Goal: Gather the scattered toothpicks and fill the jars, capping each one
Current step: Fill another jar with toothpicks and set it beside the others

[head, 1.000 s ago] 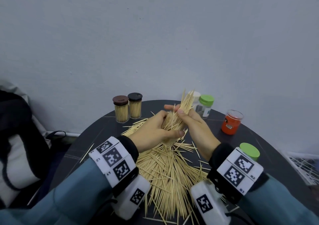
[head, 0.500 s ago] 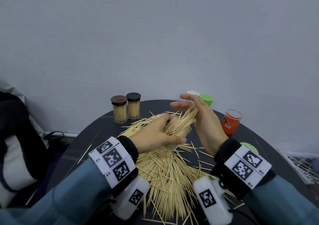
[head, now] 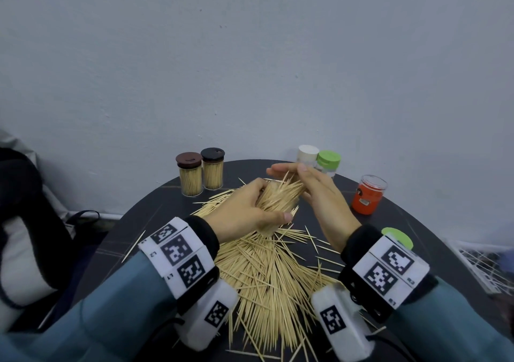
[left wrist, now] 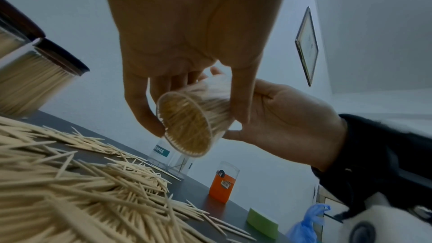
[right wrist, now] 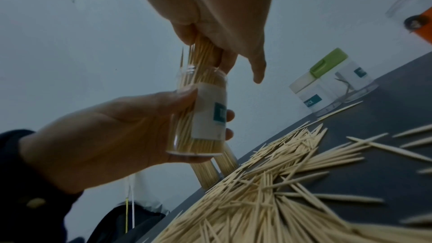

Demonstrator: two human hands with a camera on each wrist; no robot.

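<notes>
My left hand [head: 264, 208] grips a clear labelled jar [head: 278, 208], tilted and packed with toothpicks, above the big toothpick pile [head: 267, 272] on the dark round table [head: 155, 222]. My right hand [head: 294, 178] lies with fingers stretched out against the toothpick ends sticking from the jar's mouth. The left wrist view shows the jar's round base [left wrist: 187, 125] between my thumb and fingers. The right wrist view shows the jar [right wrist: 205, 114] with toothpicks rising from its mouth into my right hand.
Two full capped jars, brown-lidded [head: 190, 176] and black-lidded [head: 212, 171], stand at the back left. A white-lidded jar [head: 308, 153], a green-lidded jar [head: 329, 161] and an uncapped orange jar [head: 367, 195] stand at the back right. A loose green lid [head: 397, 238] lies near my right wrist.
The tall bundle my right hand pinched above the jar has sunk into it. My right hand let go, straightened its fingers and now lies against the ends. The left hand keeps holding the jar.
</notes>
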